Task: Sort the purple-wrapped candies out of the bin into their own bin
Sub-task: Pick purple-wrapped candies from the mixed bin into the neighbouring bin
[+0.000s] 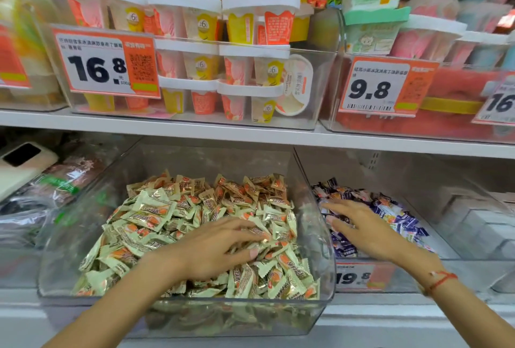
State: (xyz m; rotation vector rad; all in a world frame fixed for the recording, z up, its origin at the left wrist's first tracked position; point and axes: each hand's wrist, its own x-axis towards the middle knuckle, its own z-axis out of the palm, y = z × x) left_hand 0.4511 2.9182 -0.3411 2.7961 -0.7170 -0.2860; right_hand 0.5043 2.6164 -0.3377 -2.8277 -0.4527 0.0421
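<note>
Head view: L hand (220, 247) lay flat on the pale candies (172, 219) in the big clear bin (324, 278), fingers spread & straight, grip apart, nothing held. R hand (365, 228) reached over the wall into the next bin (446, 247), fingers straight, tips touching the purple candies (401, 214); grip apart too, nothing pinched that I could see. All purple ones in sight sat in that R bin. None showed on top of the pale heap, so any left were likely buried or already out; can't tell.

Risks, as I judged them:
- L hand raking flat could push pale candies over the low front lip onto the shelf (250, 136), since the heap stood near rim height at the front.
- Wrappers looked slick & small; a pinch could slip, or grab 2 at once, 1 of them pale, and mix the bins.
- R wrist (434, 278) crossed the shared wall; dragging back could flick purple ones into the big bin.
- Motion blur at the R side suggested speed, which would raise all 3.
</note>
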